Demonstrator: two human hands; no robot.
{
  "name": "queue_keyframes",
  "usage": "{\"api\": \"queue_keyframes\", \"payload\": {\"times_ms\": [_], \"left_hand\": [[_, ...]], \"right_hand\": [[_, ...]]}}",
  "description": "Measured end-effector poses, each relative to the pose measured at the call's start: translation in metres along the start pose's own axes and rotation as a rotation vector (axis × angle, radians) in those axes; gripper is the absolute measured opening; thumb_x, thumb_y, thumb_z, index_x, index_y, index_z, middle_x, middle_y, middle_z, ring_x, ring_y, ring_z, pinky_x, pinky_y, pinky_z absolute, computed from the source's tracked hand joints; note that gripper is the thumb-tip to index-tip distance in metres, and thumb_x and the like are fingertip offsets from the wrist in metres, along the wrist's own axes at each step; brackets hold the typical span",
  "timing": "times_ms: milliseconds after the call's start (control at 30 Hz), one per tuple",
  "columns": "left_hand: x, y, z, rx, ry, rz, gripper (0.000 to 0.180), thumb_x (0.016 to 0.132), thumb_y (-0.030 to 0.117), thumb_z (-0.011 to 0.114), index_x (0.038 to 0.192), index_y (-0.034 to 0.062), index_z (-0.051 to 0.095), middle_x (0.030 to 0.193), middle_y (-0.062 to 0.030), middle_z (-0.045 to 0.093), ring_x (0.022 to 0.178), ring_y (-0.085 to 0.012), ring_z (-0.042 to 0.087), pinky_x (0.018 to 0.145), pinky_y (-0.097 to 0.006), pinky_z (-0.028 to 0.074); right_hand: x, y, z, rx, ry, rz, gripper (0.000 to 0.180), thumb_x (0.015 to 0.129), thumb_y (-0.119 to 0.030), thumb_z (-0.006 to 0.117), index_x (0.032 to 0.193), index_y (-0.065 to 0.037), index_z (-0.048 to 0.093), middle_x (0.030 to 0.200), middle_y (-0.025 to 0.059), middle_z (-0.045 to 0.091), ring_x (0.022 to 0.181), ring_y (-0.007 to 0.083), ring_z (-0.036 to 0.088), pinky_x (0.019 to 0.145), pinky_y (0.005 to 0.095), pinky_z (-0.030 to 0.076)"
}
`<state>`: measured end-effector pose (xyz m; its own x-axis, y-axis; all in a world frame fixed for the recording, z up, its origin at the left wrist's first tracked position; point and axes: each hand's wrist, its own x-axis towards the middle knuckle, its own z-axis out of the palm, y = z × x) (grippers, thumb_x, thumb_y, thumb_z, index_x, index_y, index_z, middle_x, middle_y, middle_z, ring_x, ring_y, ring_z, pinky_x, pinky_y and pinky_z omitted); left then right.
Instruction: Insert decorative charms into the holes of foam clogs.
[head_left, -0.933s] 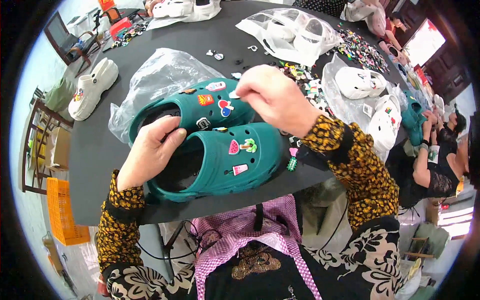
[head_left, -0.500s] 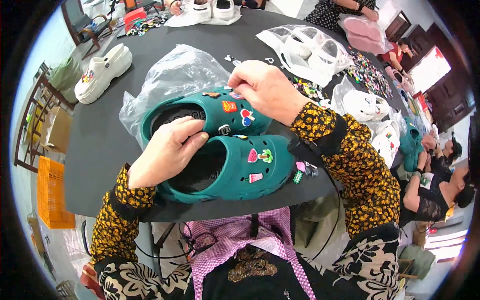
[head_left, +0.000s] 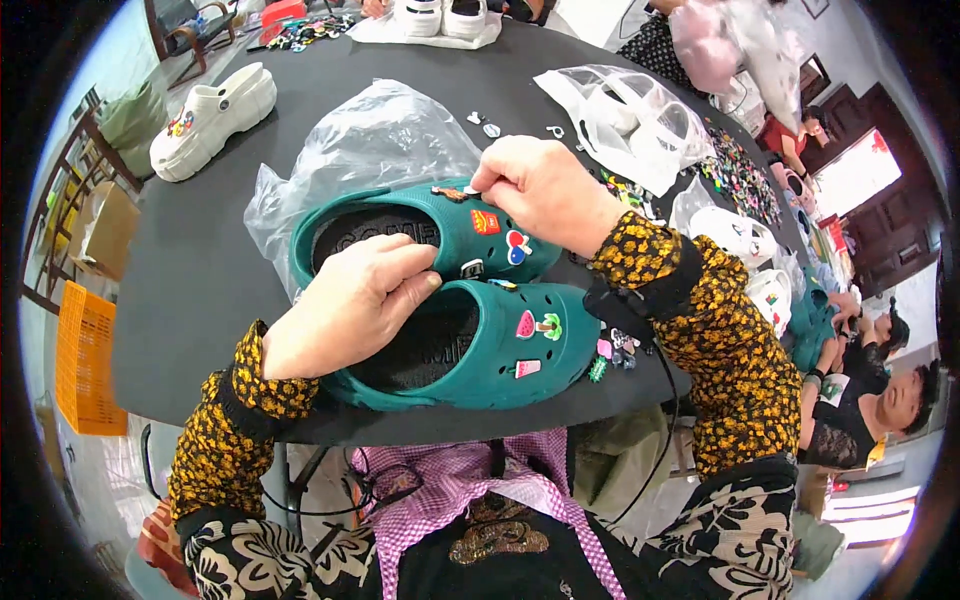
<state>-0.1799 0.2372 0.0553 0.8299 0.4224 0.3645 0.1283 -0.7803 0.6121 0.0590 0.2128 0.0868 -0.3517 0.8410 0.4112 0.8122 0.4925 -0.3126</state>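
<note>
Two dark green clogs lie side by side at the table's near edge, toes to the right. My left hand (head_left: 355,305) is closed with thumb and fingers on the inner rim of the near clog (head_left: 465,385), where it meets the far clog (head_left: 340,215). Over the far clog's upper, my right hand (head_left: 548,195) pinches a small pale charm, mostly hidden by the fingertips. Colourful charms dot both uppers: a fries charm (head_left: 485,222), a paddle charm (head_left: 517,248), a watermelon charm (head_left: 525,324), a palm tree charm (head_left: 549,326) and a drink charm (head_left: 527,369).
A clear plastic bag (head_left: 375,130) lies behind the clogs. Loose charms (head_left: 620,345) sit right of them. Farther off are a white clog (head_left: 215,120), bagged white shoes (head_left: 630,120) and a charm pile (head_left: 740,175). Co-workers sit along the right; an orange crate (head_left: 90,360) stands left.
The view has shifted slightly. Both hands stay at the clogs, the right still pinching at the far one's upper. At the back right, a person's pink bagged item has been raised.
</note>
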Motion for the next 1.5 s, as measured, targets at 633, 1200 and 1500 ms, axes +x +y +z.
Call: {"api": "queue_keyframes", "payload": {"times_ms": [633, 1200, 1500], "left_hand": [[0.000, -0.003, 0.004, 0.015, 0.062, 0.060, 0.012, 0.083, 0.008, 0.062, 0.088, -0.0011, 0.057, 0.074, -0.0149, 0.051, 0.072, -0.0338, 0.054, 0.063, -0.041, 0.044], [0.000, 0.000, 0.003, 0.018, 0.021, 0.098, 0.012, 0.080, 0.001, 0.061, 0.090, -0.0035, 0.057, 0.079, -0.0162, 0.054, 0.076, -0.0343, 0.052, 0.067, -0.040, 0.043], [0.000, -0.001, 0.004, 0.023, 0.023, 0.133, 0.013, 0.079, 0.001, 0.062, 0.090, -0.0031, 0.057, 0.076, -0.0157, 0.054, 0.075, -0.0335, 0.052, 0.065, -0.040, 0.043]], "right_hand": [[0.002, -0.007, -0.022, -0.056, -0.112, -0.103, 0.009, 0.078, -0.006, 0.055, 0.087, -0.009, 0.056, 0.081, 0.0064, 0.062, 0.083, 0.0261, 0.059, 0.081, 0.0386, 0.041], [-0.011, -0.013, -0.012, -0.175, -0.154, -0.295, 0.018, 0.067, -0.001, 0.059, 0.083, -0.010, 0.057, 0.080, 0.0072, 0.056, 0.086, 0.0263, 0.055, 0.087, 0.0365, 0.039], [-0.013, -0.012, -0.001, -0.068, -0.217, -0.274, 0.016, 0.066, 0.002, 0.055, 0.079, -0.007, 0.055, 0.080, 0.0084, 0.054, 0.090, 0.0286, 0.053, 0.087, 0.0370, 0.040]]}}
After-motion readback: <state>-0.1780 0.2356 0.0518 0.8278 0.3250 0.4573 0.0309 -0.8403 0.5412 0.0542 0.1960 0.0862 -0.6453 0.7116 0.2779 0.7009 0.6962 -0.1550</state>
